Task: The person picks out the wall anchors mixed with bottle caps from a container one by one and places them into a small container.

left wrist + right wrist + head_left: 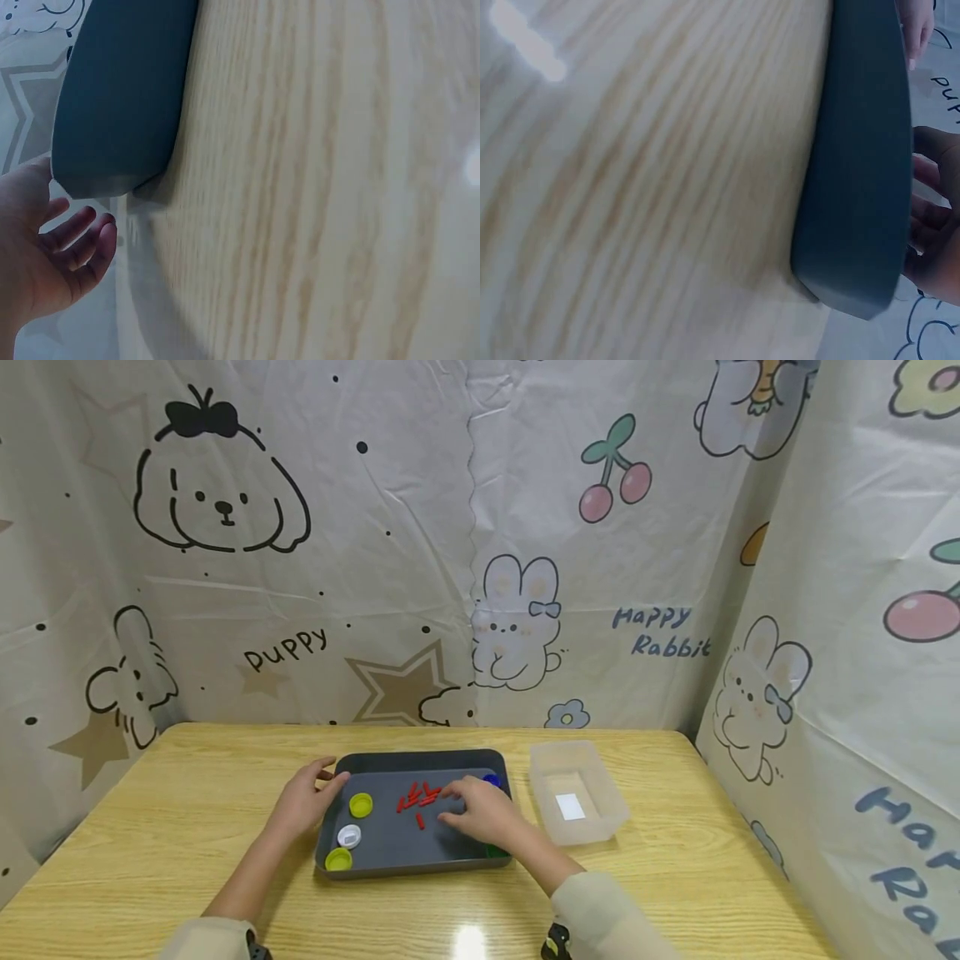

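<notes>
A dark grey tray point(397, 852) lies on the table, with a cluster of small red sticks point(412, 796) near its middle. One single red stick point(420, 821) lies just in front of the others. My right hand point(483, 810) hovers over the tray's right half, fingers bent, thumb and forefinger apart close to the cluster. At the tray's left side, my left hand point(303, 797) has its thumb at the rim; in the left wrist view its fingers hang loosely curled outside the wall. From the right wrist camera, the tray wall point(855, 165) partly hides the right hand's fingers.
Along the tray's left side sit two yellow caps point(361, 805) and a white cap point(348, 837). A blue cap point(492, 780) and a green piece point(495, 852) show at its right. A translucent bin point(577, 760) with a white label stands right of the tray.
</notes>
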`<state>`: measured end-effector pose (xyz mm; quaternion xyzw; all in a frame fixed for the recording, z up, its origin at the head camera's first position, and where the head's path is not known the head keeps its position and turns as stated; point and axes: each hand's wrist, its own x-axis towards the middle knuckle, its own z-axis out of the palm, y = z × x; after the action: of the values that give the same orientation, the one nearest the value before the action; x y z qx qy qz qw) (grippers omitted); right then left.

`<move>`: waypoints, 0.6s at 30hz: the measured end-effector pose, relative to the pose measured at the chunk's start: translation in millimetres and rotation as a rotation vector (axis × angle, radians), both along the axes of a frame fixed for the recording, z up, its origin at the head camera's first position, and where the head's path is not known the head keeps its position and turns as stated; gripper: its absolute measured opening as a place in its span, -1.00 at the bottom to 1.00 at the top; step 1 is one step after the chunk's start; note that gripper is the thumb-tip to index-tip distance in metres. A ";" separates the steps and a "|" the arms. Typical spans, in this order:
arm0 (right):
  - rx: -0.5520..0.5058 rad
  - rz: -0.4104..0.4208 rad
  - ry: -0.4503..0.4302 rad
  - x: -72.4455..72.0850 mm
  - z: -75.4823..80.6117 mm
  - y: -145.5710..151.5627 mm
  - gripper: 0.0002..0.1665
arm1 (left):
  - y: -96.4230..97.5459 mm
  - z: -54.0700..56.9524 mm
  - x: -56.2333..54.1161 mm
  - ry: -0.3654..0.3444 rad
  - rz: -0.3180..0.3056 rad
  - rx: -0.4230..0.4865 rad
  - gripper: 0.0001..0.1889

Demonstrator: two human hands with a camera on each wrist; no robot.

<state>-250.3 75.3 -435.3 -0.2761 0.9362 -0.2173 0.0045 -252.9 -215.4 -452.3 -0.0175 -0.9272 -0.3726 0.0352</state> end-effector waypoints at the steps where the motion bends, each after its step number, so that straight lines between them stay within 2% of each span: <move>1: 0.002 0.000 -0.007 -0.4 -1.5 -1.8 -0.63 | 0.5 -0.9 -0.6 0.002 -0.003 0.000 -0.38; 10: 0.012 0.013 -0.071 -3.2 -12.0 -13.9 -0.64 | 2.6 -13.0 -6.7 0.003 0.010 -0.030 -0.38; 18: -0.006 0.032 -0.126 -6.5 -16.6 -23.1 -0.61 | 1.8 -13.5 -9.4 -0.006 0.004 -0.017 -0.36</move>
<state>-256.8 52.2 -451.8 -0.2770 0.9288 -0.2371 0.0663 -262.4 -213.6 -465.7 -0.0147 -0.9305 -0.3646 0.0331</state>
